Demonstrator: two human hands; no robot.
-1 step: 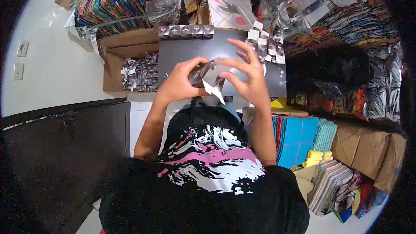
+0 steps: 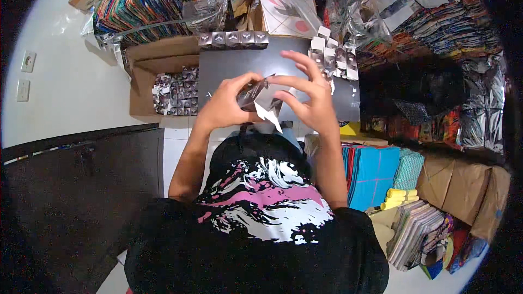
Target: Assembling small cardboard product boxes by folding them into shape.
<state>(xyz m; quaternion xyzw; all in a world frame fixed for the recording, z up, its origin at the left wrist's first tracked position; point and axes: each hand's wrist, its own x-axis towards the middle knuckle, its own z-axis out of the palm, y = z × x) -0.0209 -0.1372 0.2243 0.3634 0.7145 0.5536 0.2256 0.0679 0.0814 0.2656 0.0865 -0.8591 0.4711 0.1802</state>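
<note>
My left hand (image 2: 226, 103) is closed around a small dark carton (image 2: 250, 97), holding it tilted in front of my body, over the near edge of the grey table. The carton's end toward the right stands unfolded, with a white inner flap (image 2: 268, 116) sticking out and pointing down. My right hand (image 2: 310, 92) is at that end, its fingers spread apart. Its index fingertip and thumb reach the carton's edge and flaps; whether they press on it is hard to make out. What the carton holds inside cannot be seen.
Closed dark cartons (image 2: 233, 40) line the far edge of the grey table (image 2: 223, 65). White-ended cartons (image 2: 329, 54) cluster at its right. On the left, a cardboard box (image 2: 143, 87) holds many small cartons. Stacks of packaged goods (image 2: 158, 0) surround the table, with blue packs (image 2: 376, 177) lower right.
My right fingers have shifted very slightly to the left at the carton's unfolded end. My left hand and the carton stay nearly in place.
</note>
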